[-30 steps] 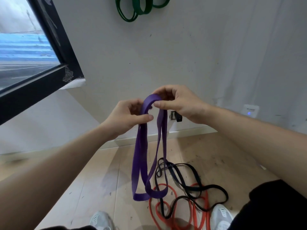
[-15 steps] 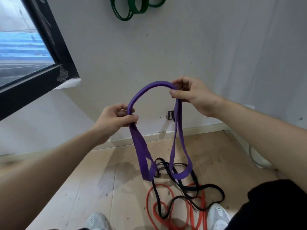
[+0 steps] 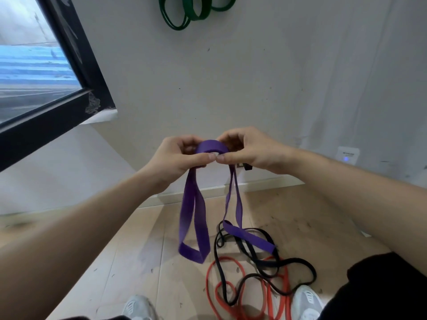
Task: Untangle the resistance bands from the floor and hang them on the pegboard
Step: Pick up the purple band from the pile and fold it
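Note:
A wide purple resistance band (image 3: 193, 218) hangs folded from both my hands at chest height. My left hand (image 3: 178, 158) and my right hand (image 3: 248, 147) pinch its top fold, thumbs touching. Two loops dangle below, the left one free in the air, the right one reaching the floor pile. On the floor lie a black band (image 3: 265, 262) and a red-orange band (image 3: 221, 294), tangled together. Green bands (image 3: 184, 12) hang on the wall at the top of the view.
A dark-framed window (image 3: 76, 88) fills the upper left. A white wall socket with a blue light (image 3: 346, 155) sits low on the right wall. My grey shoes (image 3: 138, 307) stand on the pale wooden floor beside the pile.
My hands, apart half a second ago with the purple band arched between them, have come together, folding the band into two hanging loops.

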`<state>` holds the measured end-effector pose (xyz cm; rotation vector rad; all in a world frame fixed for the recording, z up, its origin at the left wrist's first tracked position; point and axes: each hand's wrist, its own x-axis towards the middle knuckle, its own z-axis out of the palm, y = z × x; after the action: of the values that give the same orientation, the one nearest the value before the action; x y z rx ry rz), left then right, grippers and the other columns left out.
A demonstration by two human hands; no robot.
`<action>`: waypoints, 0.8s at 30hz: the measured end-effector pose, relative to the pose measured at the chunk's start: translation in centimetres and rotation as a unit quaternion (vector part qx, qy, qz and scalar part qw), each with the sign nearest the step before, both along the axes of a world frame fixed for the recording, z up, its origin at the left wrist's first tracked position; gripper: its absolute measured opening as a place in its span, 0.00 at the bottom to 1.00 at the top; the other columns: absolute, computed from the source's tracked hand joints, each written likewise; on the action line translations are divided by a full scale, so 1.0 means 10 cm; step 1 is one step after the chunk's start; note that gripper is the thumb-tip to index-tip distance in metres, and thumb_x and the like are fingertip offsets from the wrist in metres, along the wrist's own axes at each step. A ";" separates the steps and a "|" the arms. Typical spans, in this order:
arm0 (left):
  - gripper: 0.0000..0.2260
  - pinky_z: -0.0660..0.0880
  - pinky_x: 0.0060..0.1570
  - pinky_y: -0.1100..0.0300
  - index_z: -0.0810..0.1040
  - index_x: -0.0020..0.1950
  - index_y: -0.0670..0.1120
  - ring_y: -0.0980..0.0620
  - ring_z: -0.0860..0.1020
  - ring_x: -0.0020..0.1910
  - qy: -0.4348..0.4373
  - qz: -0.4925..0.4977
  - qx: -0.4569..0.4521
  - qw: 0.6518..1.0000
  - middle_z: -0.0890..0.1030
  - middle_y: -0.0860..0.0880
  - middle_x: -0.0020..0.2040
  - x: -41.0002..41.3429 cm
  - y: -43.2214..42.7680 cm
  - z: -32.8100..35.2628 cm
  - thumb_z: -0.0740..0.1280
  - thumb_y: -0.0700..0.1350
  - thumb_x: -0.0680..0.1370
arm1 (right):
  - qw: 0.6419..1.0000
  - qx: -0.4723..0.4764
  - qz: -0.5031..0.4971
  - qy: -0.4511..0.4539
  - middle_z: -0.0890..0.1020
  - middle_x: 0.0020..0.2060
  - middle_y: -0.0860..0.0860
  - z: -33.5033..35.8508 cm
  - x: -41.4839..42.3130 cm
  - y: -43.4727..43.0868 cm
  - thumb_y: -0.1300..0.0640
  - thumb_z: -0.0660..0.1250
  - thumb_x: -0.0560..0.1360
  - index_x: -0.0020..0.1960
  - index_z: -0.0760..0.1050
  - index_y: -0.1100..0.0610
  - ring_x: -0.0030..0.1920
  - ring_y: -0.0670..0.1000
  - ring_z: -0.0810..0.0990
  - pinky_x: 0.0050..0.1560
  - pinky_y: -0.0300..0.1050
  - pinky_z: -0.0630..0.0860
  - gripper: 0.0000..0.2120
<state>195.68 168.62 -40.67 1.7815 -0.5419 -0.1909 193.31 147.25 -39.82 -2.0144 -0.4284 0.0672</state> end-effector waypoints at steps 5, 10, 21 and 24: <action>0.11 0.80 0.42 0.60 0.79 0.52 0.42 0.53 0.80 0.37 -0.023 0.003 0.076 0.997 0.81 0.48 0.38 -0.01 0.00 -0.17 0.76 0.34 0.73 | 0.998 0.036 -0.033 -0.051 0.85 0.47 0.54 0.06 0.00 0.03 0.58 0.74 0.75 0.56 0.81 0.55 0.49 0.51 0.84 0.53 0.44 0.80 0.11; 0.06 0.79 0.43 0.59 0.79 0.48 0.44 0.54 0.81 0.39 -0.018 0.018 0.098 0.995 0.81 0.48 0.40 0.00 0.03 -0.36 0.72 0.35 0.75 | 0.987 0.100 -0.095 -0.088 0.83 0.44 0.52 0.16 0.00 -0.04 0.58 0.71 0.77 0.55 0.81 0.56 0.44 0.48 0.82 0.53 0.44 0.80 0.07; 0.10 0.82 0.40 0.58 0.80 0.56 0.51 0.49 0.85 0.40 -0.041 0.049 0.092 0.994 0.85 0.50 0.44 0.05 0.09 -0.30 0.75 0.43 0.76 | 0.954 0.170 -0.239 -0.063 0.80 0.42 0.51 0.01 0.19 -0.36 0.57 0.67 0.80 0.50 0.79 0.52 0.46 0.51 0.80 0.51 0.47 0.76 0.02; 0.15 0.82 0.39 0.59 0.79 0.61 0.51 0.51 0.83 0.36 -0.035 0.064 0.059 0.996 0.85 0.52 0.43 0.06 0.15 -0.22 0.75 0.41 0.76 | 0.962 0.137 -0.235 -0.022 0.79 0.42 0.51 -0.08 0.24 -0.47 0.56 0.67 0.80 0.48 0.78 0.52 0.46 0.51 0.79 0.49 0.44 0.74 0.03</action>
<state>196.31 170.12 -42.89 1.9381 -0.4725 -0.0724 195.68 142.54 -40.61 -1.7945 0.0230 -0.3166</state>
